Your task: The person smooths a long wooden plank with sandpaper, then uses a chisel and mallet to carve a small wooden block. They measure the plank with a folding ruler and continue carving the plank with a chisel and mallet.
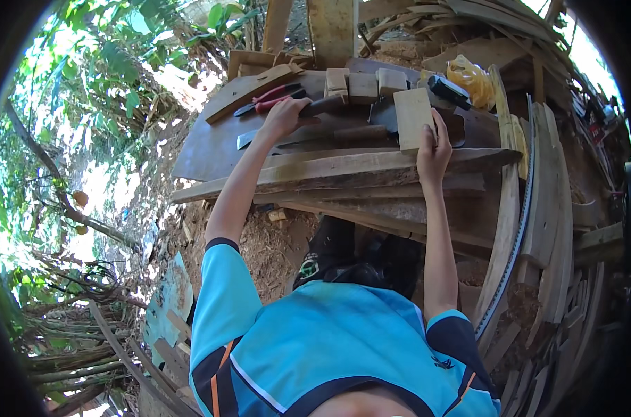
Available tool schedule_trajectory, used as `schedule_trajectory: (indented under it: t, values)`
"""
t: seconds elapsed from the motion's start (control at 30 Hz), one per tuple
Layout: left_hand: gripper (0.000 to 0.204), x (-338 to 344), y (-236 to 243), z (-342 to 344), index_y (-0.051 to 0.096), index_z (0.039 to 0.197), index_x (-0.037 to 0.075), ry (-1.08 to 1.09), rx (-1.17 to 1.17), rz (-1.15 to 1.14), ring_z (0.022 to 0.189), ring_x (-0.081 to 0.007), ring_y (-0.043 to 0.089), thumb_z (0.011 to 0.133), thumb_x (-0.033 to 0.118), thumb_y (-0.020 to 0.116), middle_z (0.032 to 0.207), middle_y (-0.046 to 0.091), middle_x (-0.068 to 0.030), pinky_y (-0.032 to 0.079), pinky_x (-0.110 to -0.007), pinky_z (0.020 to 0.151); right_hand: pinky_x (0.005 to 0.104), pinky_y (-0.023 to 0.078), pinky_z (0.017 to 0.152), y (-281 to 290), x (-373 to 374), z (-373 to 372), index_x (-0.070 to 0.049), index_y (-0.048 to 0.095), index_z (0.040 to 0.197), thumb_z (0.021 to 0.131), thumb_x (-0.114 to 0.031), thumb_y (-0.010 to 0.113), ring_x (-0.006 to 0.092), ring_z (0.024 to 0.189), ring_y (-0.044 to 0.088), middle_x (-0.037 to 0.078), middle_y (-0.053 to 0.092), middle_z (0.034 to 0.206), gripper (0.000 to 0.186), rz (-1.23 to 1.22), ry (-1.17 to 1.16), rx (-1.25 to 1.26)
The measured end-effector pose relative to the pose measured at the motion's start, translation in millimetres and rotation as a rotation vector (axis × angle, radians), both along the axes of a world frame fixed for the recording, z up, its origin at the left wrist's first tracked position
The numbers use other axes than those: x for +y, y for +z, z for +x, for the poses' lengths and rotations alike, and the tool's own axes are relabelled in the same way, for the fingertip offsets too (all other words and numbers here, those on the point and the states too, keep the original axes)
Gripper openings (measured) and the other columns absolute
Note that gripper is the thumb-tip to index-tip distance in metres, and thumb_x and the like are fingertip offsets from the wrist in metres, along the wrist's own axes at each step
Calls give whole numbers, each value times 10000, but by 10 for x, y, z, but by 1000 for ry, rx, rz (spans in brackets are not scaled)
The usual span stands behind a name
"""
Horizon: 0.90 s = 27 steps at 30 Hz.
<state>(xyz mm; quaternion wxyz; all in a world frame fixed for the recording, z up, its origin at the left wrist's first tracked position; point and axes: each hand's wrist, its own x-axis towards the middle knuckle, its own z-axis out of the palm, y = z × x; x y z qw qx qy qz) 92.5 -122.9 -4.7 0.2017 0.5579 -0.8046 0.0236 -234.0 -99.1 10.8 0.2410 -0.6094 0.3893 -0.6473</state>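
My left hand (285, 118) is closed on a chisel with a dark handle (324, 105); a flat metal blade (245, 139) shows on the other side of the hand. Pliers with red grips (276, 99) lie just beyond that hand. A pale rectangular wooden block (412, 115) is in my right hand (434, 149), gripped at its right edge with its broad face up. Between the hands, a second tool with a brown handle (360, 134) rests on the worktable (204, 154).
Small wooden blocks (363, 88) line the table's far side. A yellow plastic bag (471, 80) and a dark device (449, 91) sit at the far right. Long rough planks (329, 172) cross the near edge. A toothed saw blade (515, 257) and more boards (548, 208) stretch along the right.
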Motion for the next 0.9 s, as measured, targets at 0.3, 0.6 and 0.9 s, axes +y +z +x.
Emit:
schedule_trajectory:
  t: [0.3, 0.6, 0.9]
  values:
    - [351, -15, 134, -733, 620, 1034, 25, -219, 197, 112, 983, -308, 555, 794, 281, 638, 1000, 596, -173, 422, -384, 877, 307, 442, 865, -30, -23, -63, 26, 511, 1184, 861, -99, 479, 229, 1039, 582, 185, 591, 1128, 347, -65, -89, 125]
    - [378, 121, 91, -716, 486, 1016, 6, -65, 104, 177, 825, -371, 590, 745, 190, 675, 892, 613, -187, 479, -411, 732, 290, 426, 870, -23, -30, -31, 3, 532, 1173, 865, -120, 492, 184, 1022, 570, 146, 598, 1126, 334, 6, -73, 79]
    - [199, 968, 1122, -805, 494, 947, 21, -538, 1759, -201, 523, -128, 532, 809, 89, 620, 673, 528, -47, 351, -232, 386, 291, 424, 863, -43, -45, -37, -3, 536, 1172, 859, -133, 490, 189, 1004, 578, 147, 613, 1092, 342, -2, -103, 137]
